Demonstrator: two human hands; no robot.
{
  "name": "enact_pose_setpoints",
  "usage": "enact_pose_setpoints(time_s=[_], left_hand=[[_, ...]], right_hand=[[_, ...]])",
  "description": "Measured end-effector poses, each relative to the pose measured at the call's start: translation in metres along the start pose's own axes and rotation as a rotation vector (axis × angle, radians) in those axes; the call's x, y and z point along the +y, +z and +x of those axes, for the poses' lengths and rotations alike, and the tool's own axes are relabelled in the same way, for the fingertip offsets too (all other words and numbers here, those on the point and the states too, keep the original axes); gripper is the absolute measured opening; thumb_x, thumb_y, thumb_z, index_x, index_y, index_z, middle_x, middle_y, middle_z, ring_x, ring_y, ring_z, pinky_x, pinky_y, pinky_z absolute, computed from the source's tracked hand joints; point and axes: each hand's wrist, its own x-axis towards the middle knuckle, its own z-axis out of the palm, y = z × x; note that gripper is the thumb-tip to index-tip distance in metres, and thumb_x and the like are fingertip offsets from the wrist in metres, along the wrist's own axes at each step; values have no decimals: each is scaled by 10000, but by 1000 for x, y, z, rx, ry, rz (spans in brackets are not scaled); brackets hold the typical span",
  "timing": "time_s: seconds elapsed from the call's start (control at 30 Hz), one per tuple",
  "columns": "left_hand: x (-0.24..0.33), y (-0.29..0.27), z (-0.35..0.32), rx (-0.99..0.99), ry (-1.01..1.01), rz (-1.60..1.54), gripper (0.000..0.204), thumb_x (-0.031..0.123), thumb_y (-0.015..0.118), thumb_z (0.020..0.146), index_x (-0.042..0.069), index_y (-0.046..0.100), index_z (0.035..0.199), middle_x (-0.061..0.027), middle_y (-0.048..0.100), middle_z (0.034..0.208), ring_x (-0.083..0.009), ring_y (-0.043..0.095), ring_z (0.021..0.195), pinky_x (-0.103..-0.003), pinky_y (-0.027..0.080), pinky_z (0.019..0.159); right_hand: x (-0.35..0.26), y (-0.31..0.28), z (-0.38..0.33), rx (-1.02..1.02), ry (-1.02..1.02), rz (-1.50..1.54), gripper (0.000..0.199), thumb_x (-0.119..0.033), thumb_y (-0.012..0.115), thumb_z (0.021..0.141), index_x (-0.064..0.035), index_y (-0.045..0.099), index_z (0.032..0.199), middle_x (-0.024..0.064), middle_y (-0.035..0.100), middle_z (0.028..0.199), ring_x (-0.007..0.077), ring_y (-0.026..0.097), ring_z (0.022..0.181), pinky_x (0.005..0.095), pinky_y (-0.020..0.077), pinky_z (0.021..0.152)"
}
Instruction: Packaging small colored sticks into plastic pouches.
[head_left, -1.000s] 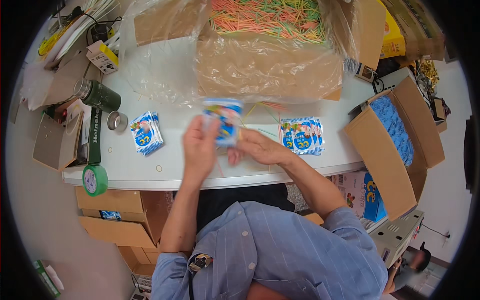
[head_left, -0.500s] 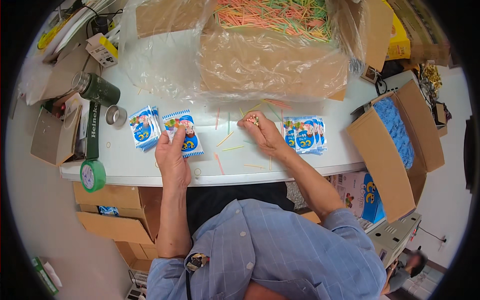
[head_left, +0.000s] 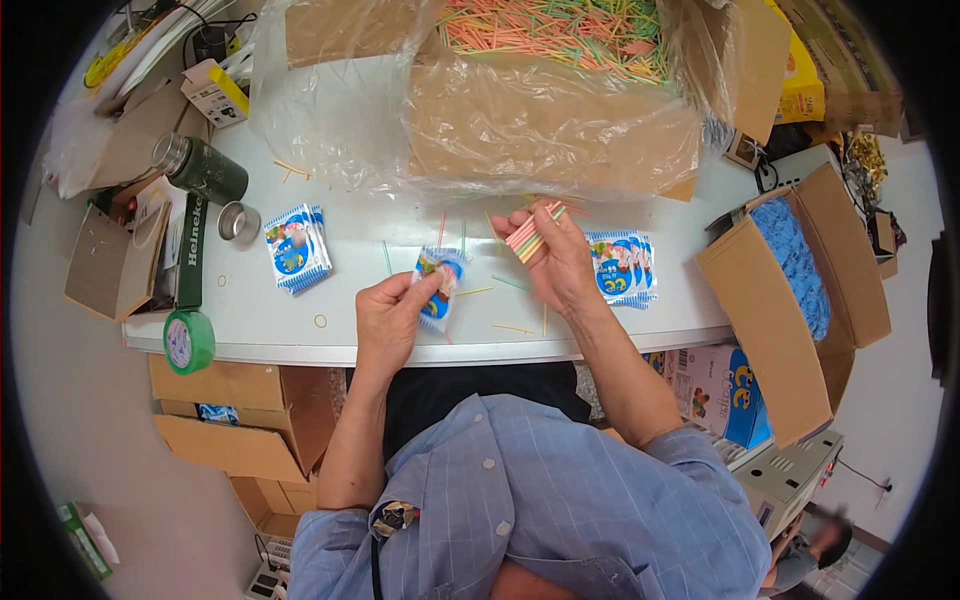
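Between the thumb and fingers of my left hand (head_left: 388,325) is a small blue-and-white packet (head_left: 438,290), held tilted above the table's near middle. My right hand (head_left: 562,268) grips a bundle of thin pink, yellow and green sticks (head_left: 526,240), its ends fanned toward the packet. To the left lies a pile of like packets (head_left: 294,250). Another pile of packets (head_left: 625,262) lies just right of my right hand, partly behind it. Several loose coloured sticks (head_left: 513,328) are scattered on the white table (head_left: 350,250) around and between my hands.
A plastic-lined carton (head_left: 555,120) full of coloured sticks (head_left: 560,35) stands at the back. On the right is an open carton with blue contents (head_left: 790,260). A dark green flask (head_left: 212,172), a metal cup (head_left: 238,222) and green tape (head_left: 188,342) are at left.
My left hand has moved right with the packet, now turned and nearer my right hand. My right hand has rotated and lifted slightly, showing the stick bundle lengthwise.
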Motion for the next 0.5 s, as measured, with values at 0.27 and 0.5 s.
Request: enact_pose_setpoints(time_s=[0.27, 0.5], left_hand=[[1, 12, -10, -63, 13, 32, 221, 144, 669, 938, -53, 725, 1021, -55, 723, 836, -53, 613, 751, -202, 489, 681], [2, 15, -14, -178, -11, 55, 214, 144, 665, 939, -37, 728, 1034, -47, 726, 833, -54, 611, 758, -208, 493, 679]], right_hand=[[-6, 43, -17, -103, -94, 64, 162, -218, 473, 1039, -80, 521, 1109, 87, 664, 1048, 302, 629, 1117, 470, 434, 1069], [-2, 56, -15, -211, -188, 45, 180, -246, 438, 1051, -82, 493, 1099, 117, 671, 1046, 313, 618, 1142, 472, 419, 1060]])
